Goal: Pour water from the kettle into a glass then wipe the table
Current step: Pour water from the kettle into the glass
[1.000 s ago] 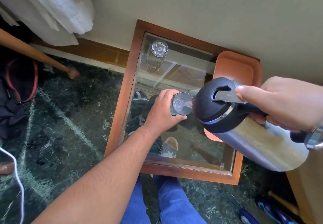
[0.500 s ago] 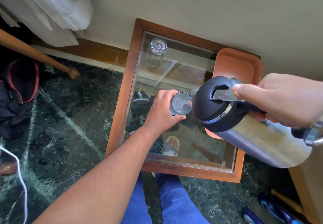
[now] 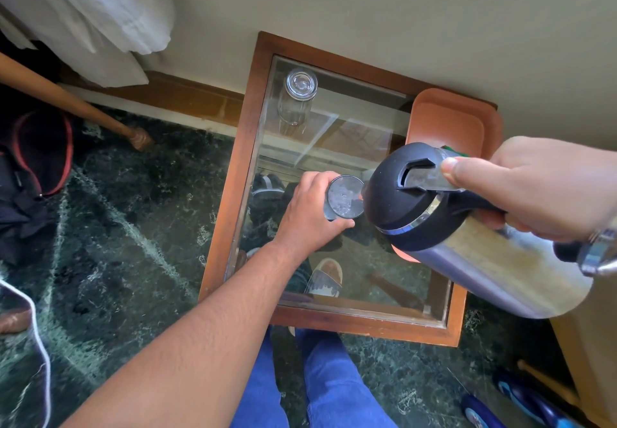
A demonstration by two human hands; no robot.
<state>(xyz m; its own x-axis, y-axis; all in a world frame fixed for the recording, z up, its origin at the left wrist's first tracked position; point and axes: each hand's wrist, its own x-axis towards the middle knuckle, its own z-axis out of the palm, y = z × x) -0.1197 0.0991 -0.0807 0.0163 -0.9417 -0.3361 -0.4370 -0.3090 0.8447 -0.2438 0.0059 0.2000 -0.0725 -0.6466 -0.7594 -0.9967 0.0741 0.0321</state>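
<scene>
Pouring at the rim of the glass

Tilting steeply, the kettle hangs in the right hand, which is wrapped round its handle, thumb pressing the lid lever. Its long axis slopes down from that grip toward the glass, spout just beside the rim. The left hand is closed round the glass above the table, steadying it.

Kettle: steel body, black top and lid with grey lever; held tipped well over, spout touching or just over the rim of the glass; glass: clear, upright, mouth facing up, water visible inside, level indeterminate; stands on the table; table: wooden frame, clear glass top, set against the wall; wetness on the top cannot be determined.
</scene>
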